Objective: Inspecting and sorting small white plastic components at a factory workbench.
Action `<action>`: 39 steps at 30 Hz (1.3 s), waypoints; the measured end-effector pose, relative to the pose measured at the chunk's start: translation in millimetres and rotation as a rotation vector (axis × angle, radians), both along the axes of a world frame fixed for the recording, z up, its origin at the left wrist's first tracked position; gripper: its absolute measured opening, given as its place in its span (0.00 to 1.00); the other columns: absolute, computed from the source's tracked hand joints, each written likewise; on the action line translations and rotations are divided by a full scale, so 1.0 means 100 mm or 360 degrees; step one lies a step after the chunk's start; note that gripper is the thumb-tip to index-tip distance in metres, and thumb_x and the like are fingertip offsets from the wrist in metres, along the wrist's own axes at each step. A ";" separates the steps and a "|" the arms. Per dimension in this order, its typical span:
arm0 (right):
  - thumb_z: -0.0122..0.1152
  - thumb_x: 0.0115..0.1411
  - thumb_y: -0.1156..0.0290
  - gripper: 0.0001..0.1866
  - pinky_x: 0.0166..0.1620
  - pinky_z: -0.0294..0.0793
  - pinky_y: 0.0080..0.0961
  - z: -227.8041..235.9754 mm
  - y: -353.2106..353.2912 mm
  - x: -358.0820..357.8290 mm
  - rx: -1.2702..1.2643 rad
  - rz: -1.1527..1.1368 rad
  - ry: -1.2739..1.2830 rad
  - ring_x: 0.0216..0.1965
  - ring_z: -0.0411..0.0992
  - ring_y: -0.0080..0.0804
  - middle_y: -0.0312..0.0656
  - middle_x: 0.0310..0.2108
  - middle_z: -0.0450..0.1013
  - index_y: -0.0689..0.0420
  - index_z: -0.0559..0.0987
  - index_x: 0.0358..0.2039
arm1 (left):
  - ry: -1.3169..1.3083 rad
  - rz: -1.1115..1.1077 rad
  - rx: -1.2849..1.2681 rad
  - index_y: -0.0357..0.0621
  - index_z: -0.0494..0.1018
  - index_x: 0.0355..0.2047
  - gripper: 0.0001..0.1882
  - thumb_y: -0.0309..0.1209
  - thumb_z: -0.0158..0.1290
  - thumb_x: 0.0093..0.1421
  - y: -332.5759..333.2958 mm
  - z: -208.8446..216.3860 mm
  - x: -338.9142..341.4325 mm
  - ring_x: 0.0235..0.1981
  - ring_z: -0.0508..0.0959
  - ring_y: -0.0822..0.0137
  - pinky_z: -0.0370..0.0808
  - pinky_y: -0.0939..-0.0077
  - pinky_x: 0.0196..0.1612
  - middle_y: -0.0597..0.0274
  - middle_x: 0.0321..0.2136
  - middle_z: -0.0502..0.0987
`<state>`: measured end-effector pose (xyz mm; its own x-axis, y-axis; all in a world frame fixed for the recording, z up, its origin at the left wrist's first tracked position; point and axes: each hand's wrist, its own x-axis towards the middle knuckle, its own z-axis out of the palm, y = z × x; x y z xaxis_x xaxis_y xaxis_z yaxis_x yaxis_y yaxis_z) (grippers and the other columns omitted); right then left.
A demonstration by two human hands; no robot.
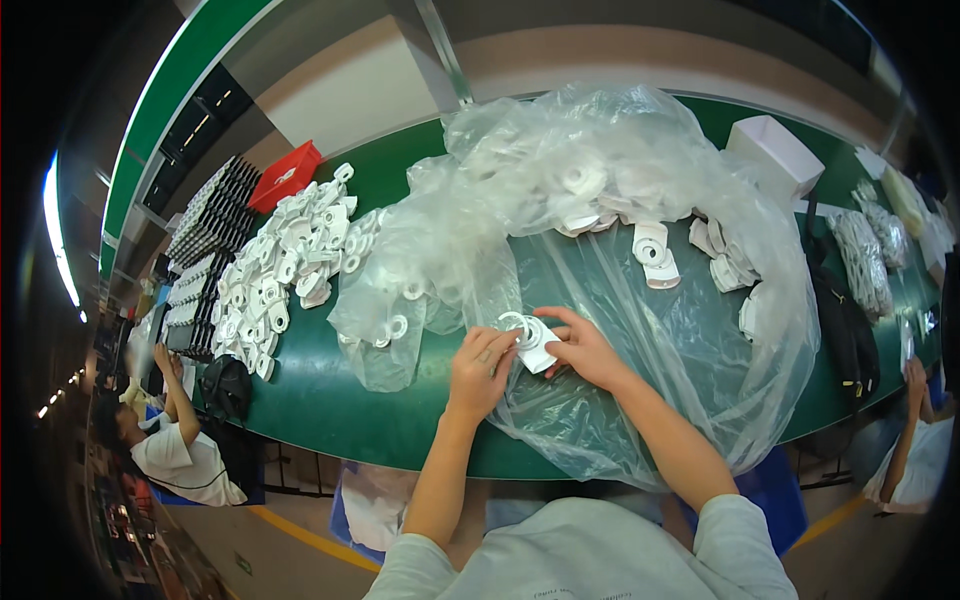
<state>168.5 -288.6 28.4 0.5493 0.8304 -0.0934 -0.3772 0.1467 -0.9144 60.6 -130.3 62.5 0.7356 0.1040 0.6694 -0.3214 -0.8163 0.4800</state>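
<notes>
Both my hands meet over the near middle of the green table, at a white plastic part [537, 356] with a round, ringed end. My right hand [580, 348] grips its flat body from the right, thumb on top. At the round end, my left hand [486, 366] pinches a thin white ring [512, 318]. Whether the ring sits in the part or just above it, I cannot tell. Beneath my hands spreads a large clear plastic bag [640, 400]. A similar white part [655, 256] lies farther off on the bag, with several more [722, 254] to its right.
Left of the bag, white parts [290, 250] form a long heap. Behind it are a red bin [285, 175] and stacked dark trays [212, 215]. A white box [775, 152], a black bag [845, 330] and wrapped bundles [862, 262] stand right. Other people [190, 450] work at both sides.
</notes>
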 end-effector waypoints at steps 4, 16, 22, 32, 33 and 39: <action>0.50 0.55 0.82 0.28 0.29 0.76 0.21 0.01 0.01 -0.02 -0.0024 -0.0013 -0.0068 0.29 0.74 0.27 0.44 0.33 0.75 0.60 0.60 0.57 | 0.0064 -0.0098 0.0090 0.40 0.78 0.34 0.16 0.15 0.57 0.43 0.05 -0.07 -0.01 0.32 0.74 0.58 0.71 0.71 0.33 0.61 0.28 0.75; 0.48 0.53 0.82 0.29 0.28 0.74 0.19 0.06 0.03 -0.05 -0.0081 -0.0014 -0.0140 0.25 0.72 0.24 0.42 0.31 0.74 0.59 0.60 0.58 | 0.0147 -0.0198 0.0247 0.41 0.77 0.35 0.20 0.14 0.55 0.38 0.01 -0.10 -0.03 0.36 0.73 0.56 0.73 0.65 0.36 0.60 0.31 0.73; 0.48 0.53 0.82 0.29 0.27 0.73 0.19 0.05 0.01 -0.04 -0.0043 -0.0064 -0.0120 0.23 0.71 0.22 0.41 0.31 0.74 0.58 0.60 0.58 | 0.0176 -0.0151 0.0369 0.42 0.77 0.35 0.20 0.16 0.55 0.39 -0.05 -0.06 -0.04 0.36 0.73 0.56 0.73 0.65 0.37 0.60 0.32 0.72; 0.48 0.52 0.84 0.31 0.24 0.70 0.18 0.06 -0.02 -0.05 -0.0072 -0.0072 -0.0217 0.23 0.70 0.21 0.41 0.32 0.75 0.55 0.60 0.58 | 0.0085 -0.0148 0.0602 0.36 0.76 0.35 0.19 0.18 0.55 0.37 -0.11 -0.09 -0.03 0.34 0.72 0.58 0.72 0.66 0.37 0.61 0.33 0.71; 0.48 0.52 0.84 0.30 0.25 0.71 0.18 0.06 -0.02 -0.05 -0.0048 -0.0080 -0.0193 0.24 0.70 0.21 0.40 0.32 0.75 0.55 0.60 0.58 | 0.0107 -0.0162 0.0569 0.36 0.76 0.35 0.19 0.18 0.54 0.38 -0.11 -0.06 -0.03 0.35 0.72 0.58 0.72 0.66 0.38 0.60 0.33 0.71; 0.49 0.56 0.83 0.27 0.32 0.74 0.20 -0.01 0.04 -0.04 0.0114 -0.0213 -0.0079 0.33 0.73 0.24 0.42 0.38 0.74 0.58 0.61 0.57 | 0.0262 -0.0033 -0.0120 0.38 0.77 0.39 0.17 0.16 0.52 0.47 0.11 0.12 0.13 0.28 0.72 0.66 0.68 0.77 0.30 0.61 0.29 0.73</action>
